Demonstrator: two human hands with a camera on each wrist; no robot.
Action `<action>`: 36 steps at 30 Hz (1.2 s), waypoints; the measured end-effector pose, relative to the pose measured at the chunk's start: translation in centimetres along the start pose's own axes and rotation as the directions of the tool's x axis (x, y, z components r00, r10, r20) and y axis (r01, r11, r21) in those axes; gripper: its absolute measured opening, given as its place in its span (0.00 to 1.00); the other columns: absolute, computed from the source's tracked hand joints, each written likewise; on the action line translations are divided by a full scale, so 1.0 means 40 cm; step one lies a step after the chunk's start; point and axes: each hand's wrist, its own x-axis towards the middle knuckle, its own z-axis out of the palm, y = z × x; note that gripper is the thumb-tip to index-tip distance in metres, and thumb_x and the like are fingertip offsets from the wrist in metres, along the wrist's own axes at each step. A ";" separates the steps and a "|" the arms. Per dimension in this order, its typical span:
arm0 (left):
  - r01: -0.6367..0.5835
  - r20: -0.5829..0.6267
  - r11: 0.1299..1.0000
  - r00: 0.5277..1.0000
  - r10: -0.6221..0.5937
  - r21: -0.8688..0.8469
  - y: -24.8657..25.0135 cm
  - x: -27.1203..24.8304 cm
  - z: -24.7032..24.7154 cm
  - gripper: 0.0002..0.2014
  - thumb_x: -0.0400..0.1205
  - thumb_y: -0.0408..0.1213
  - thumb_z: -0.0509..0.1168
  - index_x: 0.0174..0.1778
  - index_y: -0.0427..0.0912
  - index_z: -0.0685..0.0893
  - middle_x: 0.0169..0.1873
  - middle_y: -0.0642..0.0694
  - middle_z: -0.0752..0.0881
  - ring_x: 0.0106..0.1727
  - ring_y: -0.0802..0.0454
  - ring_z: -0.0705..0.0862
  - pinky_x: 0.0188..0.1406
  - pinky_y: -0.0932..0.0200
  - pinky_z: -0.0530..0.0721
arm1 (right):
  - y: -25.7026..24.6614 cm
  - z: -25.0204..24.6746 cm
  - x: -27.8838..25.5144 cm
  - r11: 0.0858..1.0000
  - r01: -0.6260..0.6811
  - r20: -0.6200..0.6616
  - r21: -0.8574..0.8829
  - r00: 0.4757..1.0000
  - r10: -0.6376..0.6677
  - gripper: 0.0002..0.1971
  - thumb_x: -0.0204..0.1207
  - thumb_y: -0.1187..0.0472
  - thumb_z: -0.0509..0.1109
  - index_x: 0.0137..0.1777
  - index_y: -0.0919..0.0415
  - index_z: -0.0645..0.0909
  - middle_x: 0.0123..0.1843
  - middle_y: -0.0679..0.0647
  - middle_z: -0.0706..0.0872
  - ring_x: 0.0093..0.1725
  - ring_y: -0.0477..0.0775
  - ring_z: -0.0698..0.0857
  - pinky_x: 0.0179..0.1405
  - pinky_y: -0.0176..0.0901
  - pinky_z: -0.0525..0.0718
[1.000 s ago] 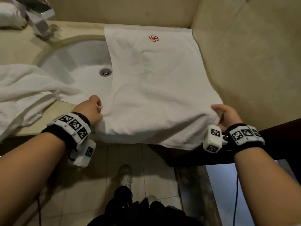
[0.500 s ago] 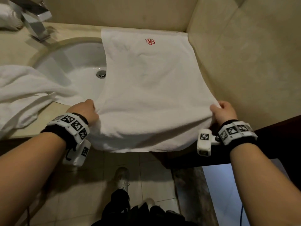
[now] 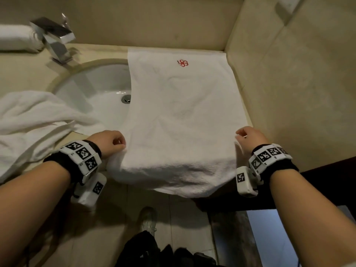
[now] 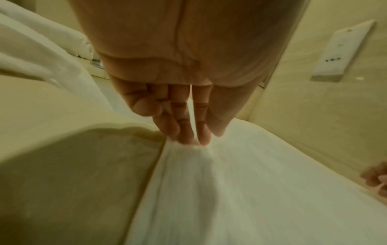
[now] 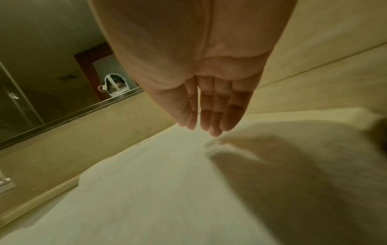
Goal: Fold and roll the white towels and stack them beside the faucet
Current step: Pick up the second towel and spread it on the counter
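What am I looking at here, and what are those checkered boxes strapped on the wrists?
There is no machine here, just a person's two bare hands. The checkered bands carry small cameras. The big picture comes from a head camera looking down. The other two look along each hand from the wrists. A white towel with a red emblem lies spread on the counter, covering part of the sink, its near edge hanging off. The left hand pinches its near left edge. The right hand hovers open by the right edge, its grip empty. A crumpled towel lies at left, and a rolled towel sits beside the faucet.
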 end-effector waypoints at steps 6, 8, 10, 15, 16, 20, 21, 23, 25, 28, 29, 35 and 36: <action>0.009 -0.060 0.994 0.998 -0.016 -0.106 0.000 0.196 -0.153 0.09 0.79 0.41 0.65 0.51 0.42 0.81 0.45 0.46 0.81 0.46 0.49 0.77 0.46 0.61 0.71 | -0.131 -0.031 0.179 0.995 0.100 -0.033 0.023 0.995 -0.099 0.12 0.79 0.63 0.60 0.58 0.61 0.80 0.60 0.60 0.84 0.58 0.60 0.81 0.54 0.45 0.75; 0.018 -0.091 0.990 0.995 -0.030 -0.136 0.002 0.319 -0.207 0.12 0.79 0.42 0.66 0.54 0.40 0.80 0.48 0.44 0.82 0.49 0.45 0.79 0.47 0.60 0.73 | -0.168 -0.041 0.279 0.996 0.088 -0.063 0.016 0.994 -0.087 0.12 0.78 0.62 0.61 0.59 0.60 0.79 0.61 0.60 0.82 0.57 0.60 0.81 0.54 0.44 0.74; 0.047 -0.096 0.981 0.993 -0.066 -0.188 -0.004 0.456 -0.248 0.16 0.78 0.41 0.67 0.58 0.38 0.79 0.53 0.41 0.82 0.56 0.42 0.80 0.51 0.57 0.75 | -0.197 -0.047 0.388 0.998 0.059 -0.072 -0.019 0.996 -0.060 0.13 0.78 0.62 0.61 0.61 0.60 0.78 0.62 0.60 0.81 0.57 0.61 0.81 0.53 0.43 0.74; 0.224 0.053 0.845 0.972 -0.227 -0.485 -0.038 0.724 -0.248 0.24 0.79 0.44 0.66 0.68 0.37 0.73 0.65 0.37 0.79 0.66 0.39 0.78 0.69 0.47 0.75 | -0.229 -0.052 0.605 0.989 -0.071 -0.073 -0.132 0.995 0.062 0.14 0.77 0.64 0.64 0.61 0.65 0.77 0.62 0.66 0.81 0.60 0.66 0.80 0.57 0.49 0.77; 0.245 0.084 0.790 0.967 -0.240 -0.563 -0.038 0.753 -0.238 0.23 0.80 0.42 0.65 0.68 0.34 0.73 0.65 0.34 0.79 0.64 0.37 0.79 0.69 0.43 0.76 | -0.229 -0.051 0.627 0.986 -0.082 -0.078 -0.145 0.994 0.071 0.13 0.76 0.65 0.65 0.59 0.66 0.78 0.61 0.67 0.81 0.59 0.67 0.80 0.56 0.50 0.77; 0.278 0.156 0.610 0.957 -0.246 -0.742 -0.059 0.824 -0.224 0.07 0.82 0.36 0.61 0.46 0.35 0.79 0.54 0.29 0.83 0.48 0.39 0.82 0.59 0.43 0.84 | -0.231 -0.053 0.689 0.974 -0.109 -0.033 -0.199 0.994 0.105 0.06 0.77 0.67 0.63 0.51 0.68 0.79 0.55 0.68 0.84 0.54 0.67 0.80 0.47 0.46 0.73; 0.282 0.167 0.589 0.955 -0.244 -0.757 -0.069 0.828 -0.231 0.07 0.83 0.36 0.60 0.42 0.37 0.79 0.51 0.30 0.83 0.44 0.40 0.82 0.50 0.49 0.87 | -0.237 -0.056 0.698 0.972 -0.106 -0.011 -0.209 0.994 0.106 0.06 0.78 0.68 0.62 0.50 0.68 0.79 0.54 0.68 0.84 0.54 0.67 0.80 0.47 0.46 0.72; 0.285 0.179 0.542 0.954 -0.240 -0.791 -0.098 0.830 -0.249 0.08 0.83 0.35 0.59 0.39 0.39 0.78 0.44 0.34 0.83 0.37 0.44 0.82 0.31 0.64 0.87 | -0.254 -0.061 0.719 0.974 -0.080 0.009 -0.213 0.996 0.083 0.08 0.78 0.68 0.61 0.51 0.69 0.79 0.55 0.69 0.84 0.55 0.68 0.80 0.50 0.48 0.74; 0.287 0.190 0.511 0.953 -0.235 -0.810 -0.123 0.823 -0.265 0.08 0.83 0.35 0.60 0.39 0.39 0.78 0.39 0.37 0.82 0.34 0.47 0.81 0.25 0.68 0.85 | -0.277 -0.059 0.738 0.976 -0.045 0.011 -0.213 0.999 0.048 0.08 0.78 0.69 0.61 0.51 0.70 0.79 0.54 0.69 0.84 0.55 0.69 0.80 0.52 0.50 0.76; 0.272 0.181 0.492 0.958 -0.225 -0.827 -0.131 0.814 -0.278 0.09 0.83 0.35 0.60 0.38 0.39 0.77 0.34 0.40 0.80 0.26 0.53 0.83 0.23 0.70 0.85 | -0.296 -0.059 0.751 0.974 -0.036 0.026 -0.225 0.999 0.042 0.07 0.78 0.69 0.61 0.51 0.70 0.79 0.54 0.69 0.84 0.55 0.68 0.80 0.51 0.49 0.74; 0.266 0.175 0.493 0.959 -0.224 -0.828 -0.126 0.814 -0.282 0.08 0.83 0.35 0.59 0.39 0.39 0.78 0.34 0.40 0.81 0.26 0.54 0.83 0.23 0.70 0.85 | -0.294 -0.060 0.750 0.974 -0.040 0.025 -0.224 0.999 0.047 0.07 0.78 0.69 0.61 0.51 0.70 0.79 0.54 0.69 0.84 0.55 0.68 0.80 0.52 0.49 0.75; 0.203 0.055 0.637 0.968 -0.245 -0.744 -0.095 0.805 -0.297 0.13 0.82 0.37 0.61 0.54 0.29 0.79 0.50 0.30 0.84 0.47 0.37 0.84 0.50 0.52 0.88 | -0.282 -0.066 0.741 0.967 -0.039 0.026 -0.250 0.999 0.047 0.07 0.78 0.67 0.62 0.50 0.69 0.79 0.55 0.70 0.84 0.55 0.69 0.80 0.55 0.52 0.76; 0.193 0.027 0.665 0.967 -0.252 -0.722 -0.090 0.797 -0.300 0.13 0.82 0.37 0.62 0.54 0.29 0.79 0.49 0.32 0.84 0.49 0.38 0.84 0.56 0.48 0.85 | -0.285 -0.065 0.735 0.970 -0.032 0.019 -0.239 0.999 0.037 0.07 0.78 0.66 0.63 0.51 0.68 0.79 0.56 0.69 0.84 0.56 0.69 0.80 0.56 0.52 0.76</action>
